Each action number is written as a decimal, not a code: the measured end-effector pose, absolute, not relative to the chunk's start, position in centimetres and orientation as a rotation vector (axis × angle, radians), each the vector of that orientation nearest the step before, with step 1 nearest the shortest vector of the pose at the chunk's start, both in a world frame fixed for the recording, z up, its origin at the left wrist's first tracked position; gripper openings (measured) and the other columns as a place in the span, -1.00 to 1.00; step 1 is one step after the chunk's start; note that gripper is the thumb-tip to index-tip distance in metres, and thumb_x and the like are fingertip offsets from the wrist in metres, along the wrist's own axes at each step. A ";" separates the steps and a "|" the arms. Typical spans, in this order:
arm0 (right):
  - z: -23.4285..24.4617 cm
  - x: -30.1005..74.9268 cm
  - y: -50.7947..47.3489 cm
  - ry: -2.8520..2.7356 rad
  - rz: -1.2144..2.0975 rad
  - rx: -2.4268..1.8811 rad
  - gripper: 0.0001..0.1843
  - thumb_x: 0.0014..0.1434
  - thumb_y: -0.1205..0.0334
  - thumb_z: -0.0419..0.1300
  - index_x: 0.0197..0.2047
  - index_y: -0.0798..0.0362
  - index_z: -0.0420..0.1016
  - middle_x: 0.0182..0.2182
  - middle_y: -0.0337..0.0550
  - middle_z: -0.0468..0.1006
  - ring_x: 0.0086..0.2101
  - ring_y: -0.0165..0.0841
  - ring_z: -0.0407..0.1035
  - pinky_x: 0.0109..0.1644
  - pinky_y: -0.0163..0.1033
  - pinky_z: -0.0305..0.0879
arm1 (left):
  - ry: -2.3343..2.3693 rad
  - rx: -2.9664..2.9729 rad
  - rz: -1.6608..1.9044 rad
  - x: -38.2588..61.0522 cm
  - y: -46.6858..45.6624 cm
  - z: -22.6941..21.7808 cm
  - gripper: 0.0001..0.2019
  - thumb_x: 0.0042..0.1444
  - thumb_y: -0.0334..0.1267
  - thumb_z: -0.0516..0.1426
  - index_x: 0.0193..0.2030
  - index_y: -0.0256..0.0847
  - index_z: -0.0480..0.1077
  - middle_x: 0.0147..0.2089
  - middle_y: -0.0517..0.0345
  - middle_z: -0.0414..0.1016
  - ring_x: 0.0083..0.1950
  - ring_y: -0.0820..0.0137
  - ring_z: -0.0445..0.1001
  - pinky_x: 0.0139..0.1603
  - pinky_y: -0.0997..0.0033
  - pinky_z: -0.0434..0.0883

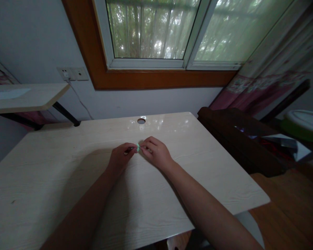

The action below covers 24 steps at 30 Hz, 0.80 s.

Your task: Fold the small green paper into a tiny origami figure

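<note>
Both my hands meet over the middle of a pale wooden table (54,173). Between their fingertips is a small light green piece (138,147), too small to name. My left hand (121,158) is closed, pinching the piece from the left. From the right, my right hand (156,152) pinches the same piece with its fingers curled. Both forearms rest low over the table top.
A round cable hole (141,121) lies in the table near its far edge. A window (156,31) with a wooden frame is behind it. A second table (23,95) stands at the left, a dark piece of furniture (232,135) and a curtain (271,76) at the right.
</note>
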State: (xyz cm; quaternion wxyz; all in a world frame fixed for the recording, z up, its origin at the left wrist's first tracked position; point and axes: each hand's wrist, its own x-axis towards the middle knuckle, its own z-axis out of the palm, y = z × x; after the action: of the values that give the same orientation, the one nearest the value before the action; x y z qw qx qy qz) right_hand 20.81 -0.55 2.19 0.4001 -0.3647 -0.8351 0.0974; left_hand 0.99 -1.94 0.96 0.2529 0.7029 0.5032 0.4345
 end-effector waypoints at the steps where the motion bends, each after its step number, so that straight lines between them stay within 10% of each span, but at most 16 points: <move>1: 2.2 20.9 -0.5 -2.122 0.235 -0.922 -0.87 0.28 0.26 0.15 -0.18 0.02 0.53 -0.25 -0.09 0.50 -0.26 -0.33 0.39 -0.18 -0.24 0.33 | 1.371 1.913 1.182 1.0 -1.9 1.0 -0.86 0.16 -0.17 0.18 -0.22 -0.12 0.53 -0.26 0.17 0.61 -0.29 0.37 0.54 -0.20 0.44 0.45; 24: 1.5 20.7 -0.2 -1.976 0.387 -0.893 -0.89 0.24 0.26 0.19 -0.23 0.04 0.54 -0.29 -0.13 0.48 -0.35 -0.41 0.39 -0.28 -0.31 0.34 | 1.324 1.730 1.197 0.8 -1.7 0.9 -0.82 0.14 -0.10 0.21 -0.22 -0.14 0.52 -0.32 0.16 0.57 -0.32 0.36 0.54 -0.25 0.42 0.48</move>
State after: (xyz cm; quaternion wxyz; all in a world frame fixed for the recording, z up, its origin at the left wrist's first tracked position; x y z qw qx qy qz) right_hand 20.65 -0.23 1.48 0.4526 -0.3615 -0.8000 0.1566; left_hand 0.77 -1.70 0.93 0.3220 0.6589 0.5043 0.4560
